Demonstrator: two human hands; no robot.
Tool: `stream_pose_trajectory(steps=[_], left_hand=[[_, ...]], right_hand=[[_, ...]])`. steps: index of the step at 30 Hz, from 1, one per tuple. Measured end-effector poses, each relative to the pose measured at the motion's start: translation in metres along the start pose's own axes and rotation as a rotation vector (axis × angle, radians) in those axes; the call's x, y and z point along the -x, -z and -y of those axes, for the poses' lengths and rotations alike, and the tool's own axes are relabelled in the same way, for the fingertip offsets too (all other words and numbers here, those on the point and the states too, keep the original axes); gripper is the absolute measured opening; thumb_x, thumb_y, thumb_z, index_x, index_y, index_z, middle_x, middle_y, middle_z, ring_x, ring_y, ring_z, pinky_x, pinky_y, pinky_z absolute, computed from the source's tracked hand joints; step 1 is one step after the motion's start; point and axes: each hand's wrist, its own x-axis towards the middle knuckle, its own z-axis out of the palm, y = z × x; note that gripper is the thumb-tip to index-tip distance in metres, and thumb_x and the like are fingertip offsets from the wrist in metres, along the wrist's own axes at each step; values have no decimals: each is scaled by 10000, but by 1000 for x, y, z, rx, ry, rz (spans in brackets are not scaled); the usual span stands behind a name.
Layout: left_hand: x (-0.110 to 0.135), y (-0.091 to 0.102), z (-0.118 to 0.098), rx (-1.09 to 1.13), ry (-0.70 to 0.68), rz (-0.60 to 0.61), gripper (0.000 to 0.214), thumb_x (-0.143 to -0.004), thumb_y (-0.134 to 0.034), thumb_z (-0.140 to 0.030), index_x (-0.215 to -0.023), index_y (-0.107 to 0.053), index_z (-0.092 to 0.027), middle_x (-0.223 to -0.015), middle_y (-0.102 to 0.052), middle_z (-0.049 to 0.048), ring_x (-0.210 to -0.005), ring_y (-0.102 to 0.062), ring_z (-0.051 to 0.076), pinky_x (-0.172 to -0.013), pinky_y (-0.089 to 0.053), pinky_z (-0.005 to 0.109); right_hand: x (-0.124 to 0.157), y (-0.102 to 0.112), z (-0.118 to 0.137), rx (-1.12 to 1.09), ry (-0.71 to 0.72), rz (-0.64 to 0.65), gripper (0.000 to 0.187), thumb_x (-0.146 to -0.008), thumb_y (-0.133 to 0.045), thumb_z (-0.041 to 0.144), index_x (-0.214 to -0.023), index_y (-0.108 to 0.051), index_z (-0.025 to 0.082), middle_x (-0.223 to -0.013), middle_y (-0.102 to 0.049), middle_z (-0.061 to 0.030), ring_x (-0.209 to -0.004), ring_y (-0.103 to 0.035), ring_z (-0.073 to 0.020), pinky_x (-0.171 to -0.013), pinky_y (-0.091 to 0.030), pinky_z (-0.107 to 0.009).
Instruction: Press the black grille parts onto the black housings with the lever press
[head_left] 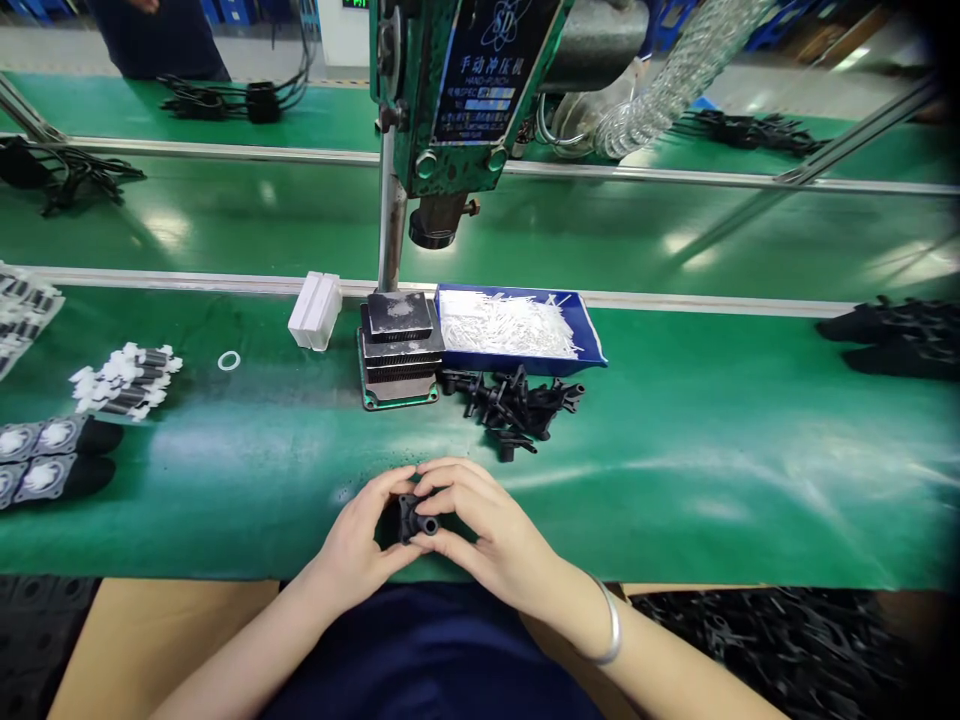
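Observation:
Both my hands meet at the near edge of the green bench. My left hand (360, 540) and my right hand (480, 525) pinch one small black plastic part (412, 518) with a short tube end between their fingertips. A silver bangle sits on my right wrist. Just beyond my hands lies a loose pile of similar black parts (517, 405). Behind that pile, a blue tray (592, 345) holds many thin white pins. A green hand-punch press (457, 90) stands over a black fixture block (397, 345).
A white block (315, 310) and a small white ring (229, 361) lie left of the press. White-and-black pieces (124, 380) and round-faced parts (45, 455) sit far left. Black items (900, 335) lie at right. A person's dark torso (157, 35) stands across the line.

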Motion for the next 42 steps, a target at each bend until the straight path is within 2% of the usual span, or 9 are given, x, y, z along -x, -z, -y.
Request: stream_pose_trajectory(steps=[16,23,28,32,35,37,39,41,42], left_hand=[[-1,1,-4,-5,-97,-4,573,-922,-674,-353,-1420,-394,-314,-1319,-627,90,-1157,-656,237,-998,-559,396],[-2,2,-4,-8,-29,-20,543,-851,-746,-299,-1330,-492,-277,-1293,-654,87,-1117,-683,244,-986,-574,407],[-6,4,-11,12,-32,-74,587,-766,-812,-214,-1279,-536,-282,-1203,-693,58,-1055,-703,226,-925,-600,347],[-39,38,-41,-103,-275,-166,389,-802,-792,-256,-1152,-624,-265,-1068,-718,48,-982,-699,217,-876,-597,337],[-84,73,-65,-194,-414,-273,323,-823,-775,-297,-1116,-652,-237,-1060,-714,68,-998,-679,230,-916,-571,380],[-118,90,-72,-201,-382,-333,335,-819,-775,-337,-1108,-651,-221,-1062,-702,76,-1002,-671,236,-925,-566,400],[-149,100,-70,-155,-331,-335,350,-805,-777,-377,-1082,-641,-211,-1034,-689,69,-962,-678,229,-882,-584,391],[-172,104,-65,-121,-305,-323,362,-793,-777,-400,-1059,-629,-204,-1004,-676,57,-913,-684,215,-826,-599,370],[-180,105,-62,-119,-303,-320,365,-788,-777,-403,-1052,-625,-201,-995,-671,53,-900,-684,211,-808,-601,361]], right_hand=[[8,-9,-10,-72,-37,25,151,-954,-630,285,-1084,-567,240,-1085,-662,-57,-1168,-593,-208,-1074,-463,-440],[6,-12,-10,-58,-19,2,134,-956,-625,296,-1061,-566,238,-1073,-647,-64,-1127,-597,-208,-999,-509,-401],[3,-7,-10,-97,-41,35,147,-943,-643,319,-1053,-576,247,-1092,-635,-49,-1087,-613,-172,-961,-533,-317],[-27,41,6,70,71,-6,292,-941,-640,361,-1201,-547,268,-1276,-583,-94,-1205,-577,-207,-1011,-527,-358],[-78,102,28,303,257,-330,299,-936,-646,326,-1216,-556,272,-1266,-585,-113,-1247,-542,-255,-1077,-476,-475],[-127,146,46,331,387,-576,294,-921,-666,307,-1194,-567,259,-1280,-563,-116,-1258,-534,-263,-1078,-471,-504],[-182,185,69,284,501,-677,432,-923,-667,341,-1304,-497,229,-1378,-505,-120,-1272,-538,-226,-1053,-495,-432],[-232,216,96,238,531,-643,592,-918,-633,388,-1403,-390,151,-1456,-448,-127,-1349,-472,-197,-1037,-456,-330],[-250,227,110,200,468,-591,649,-929,-549,409,-1453,-306,111,-1468,-434,-118,-1331,-480,-178,-984,-447,-293]])
